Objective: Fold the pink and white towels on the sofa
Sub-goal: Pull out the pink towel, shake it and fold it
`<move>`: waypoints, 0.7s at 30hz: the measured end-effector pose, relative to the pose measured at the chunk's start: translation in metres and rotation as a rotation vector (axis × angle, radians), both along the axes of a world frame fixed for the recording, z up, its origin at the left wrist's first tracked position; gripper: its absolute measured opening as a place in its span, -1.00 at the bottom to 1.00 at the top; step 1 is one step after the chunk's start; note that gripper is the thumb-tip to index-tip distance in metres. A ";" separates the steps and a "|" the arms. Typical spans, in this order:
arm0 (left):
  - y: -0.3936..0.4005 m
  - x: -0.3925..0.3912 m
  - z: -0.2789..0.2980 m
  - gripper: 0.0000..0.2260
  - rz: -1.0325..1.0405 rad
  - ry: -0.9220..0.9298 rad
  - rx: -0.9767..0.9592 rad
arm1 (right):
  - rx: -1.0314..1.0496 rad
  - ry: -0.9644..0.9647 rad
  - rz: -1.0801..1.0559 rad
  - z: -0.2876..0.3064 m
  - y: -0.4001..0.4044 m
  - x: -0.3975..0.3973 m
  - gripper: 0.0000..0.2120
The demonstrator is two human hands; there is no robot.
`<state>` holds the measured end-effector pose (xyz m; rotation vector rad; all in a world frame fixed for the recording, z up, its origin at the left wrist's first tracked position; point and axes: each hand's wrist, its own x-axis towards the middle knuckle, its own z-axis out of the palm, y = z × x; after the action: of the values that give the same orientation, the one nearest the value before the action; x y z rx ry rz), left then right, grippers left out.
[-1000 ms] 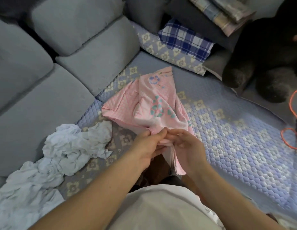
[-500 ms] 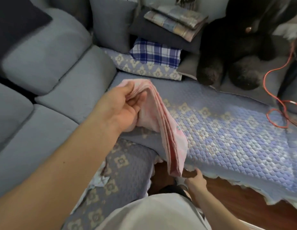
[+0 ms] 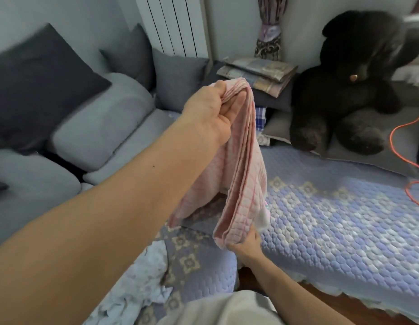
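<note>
Both forearms are bare from the frame edge to the wrist, with no sleeve, watch, ring or band showing. The left hand (image 3: 211,113) and the right hand (image 3: 247,245) are bare too, without gloves. A small dark mole marks the left forearm. At the bottom edge a pale beige garment (image 3: 227,308) covers the person's body, its cloth smooth and plain.

A black plush bear (image 3: 349,90) is sitting at two o'clock, an orange cord (image 3: 401,127) trailing at three. Folded plaid blankets (image 3: 257,72) are lying at twelve, dark cushions (image 3: 39,85) leaning at ten.
</note>
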<state>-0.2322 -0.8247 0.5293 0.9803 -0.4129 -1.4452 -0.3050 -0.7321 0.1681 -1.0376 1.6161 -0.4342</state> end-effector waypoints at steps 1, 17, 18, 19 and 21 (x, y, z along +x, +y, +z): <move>-0.003 -0.002 0.005 -0.81 0.012 0.007 -0.016 | -0.018 -0.006 -0.011 0.005 -0.005 0.006 0.25; -0.026 0.012 0.102 -0.76 0.128 0.041 -0.236 | -0.452 0.319 -0.422 0.102 -0.066 -0.025 -0.38; -0.031 0.019 0.106 -0.76 0.151 0.044 -0.247 | -0.438 0.321 -0.490 0.102 -0.065 -0.036 -0.44; -0.035 0.026 0.109 -0.75 0.173 0.042 -0.258 | -0.419 0.324 -0.550 0.095 -0.065 -0.049 -0.50; -0.041 0.042 0.115 -0.78 0.205 0.033 -0.269 | -0.313 0.327 -0.625 0.082 -0.058 -0.072 -0.54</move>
<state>-0.1904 -0.8654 0.6445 0.7579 -0.4554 -1.1849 -0.3767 -0.7898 0.2503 -0.8369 2.2178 -1.0002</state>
